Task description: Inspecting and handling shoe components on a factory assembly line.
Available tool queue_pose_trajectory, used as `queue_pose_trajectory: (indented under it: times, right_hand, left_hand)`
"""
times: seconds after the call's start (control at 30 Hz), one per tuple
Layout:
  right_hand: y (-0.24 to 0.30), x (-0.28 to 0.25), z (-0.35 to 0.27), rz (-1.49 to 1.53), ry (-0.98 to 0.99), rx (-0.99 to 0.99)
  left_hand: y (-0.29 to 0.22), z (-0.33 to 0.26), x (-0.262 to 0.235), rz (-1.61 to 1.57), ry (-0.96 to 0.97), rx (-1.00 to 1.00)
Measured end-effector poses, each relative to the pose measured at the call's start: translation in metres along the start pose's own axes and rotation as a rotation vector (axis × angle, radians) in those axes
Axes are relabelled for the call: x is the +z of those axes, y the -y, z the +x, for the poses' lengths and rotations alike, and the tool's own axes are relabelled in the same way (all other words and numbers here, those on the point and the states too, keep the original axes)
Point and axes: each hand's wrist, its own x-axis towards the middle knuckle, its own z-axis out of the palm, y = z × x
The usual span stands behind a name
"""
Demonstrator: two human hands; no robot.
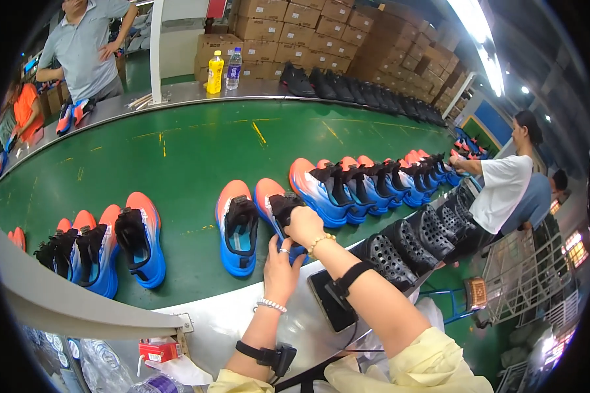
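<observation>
Nearest the camera, two pale-yellow sleeves come up from the lower edge, each forearm with a black strap, and a dark phone lies flat on the grey steel ledge between them.

In the head view, the left hand wears a pearl bracelet and a ring and presses its fingers against the heel end of a blue-and-orange sandal. The right hand is closed over that same sandal's black strap from above, so both hands grip the one shoe. It rests on the green conveyor belt, just beside its mate, near the belt's close edge.

The sandal's long axis runs away from the person, slightly tilted left: orange toe toward the far side, blue heel toward the ledge, sole down. To do this well, I would judge, the left hand should steady the heel while the right works the strap, keeping the shoe parallel to its mate.

More sandal pairs stand in a row to the right, others to the left; black perforated clogs line the ledge.
</observation>
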Motion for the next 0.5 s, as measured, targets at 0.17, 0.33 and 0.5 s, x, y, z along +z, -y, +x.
queue_pose_trajectory:
  times: [0.17, 0.33, 0.5]
  right_hand:
    - [-0.016, 0.027, 0.032, 0.103, -0.127, -0.013]
    - [-0.016, -0.004, 0.025, 0.091, 0.16, -0.135]
    - [-0.009, -0.023, 0.013, 0.158, 0.117, -0.156]
  left_hand:
    - [-0.016, 0.004, 0.007, -0.023, -0.03, -0.023]
    - [-0.006, 0.001, 0.006, 0.068, -0.041, -0.077]
    - [-0.01, 0.006, 0.011, -0.004, -0.034, -0.039]
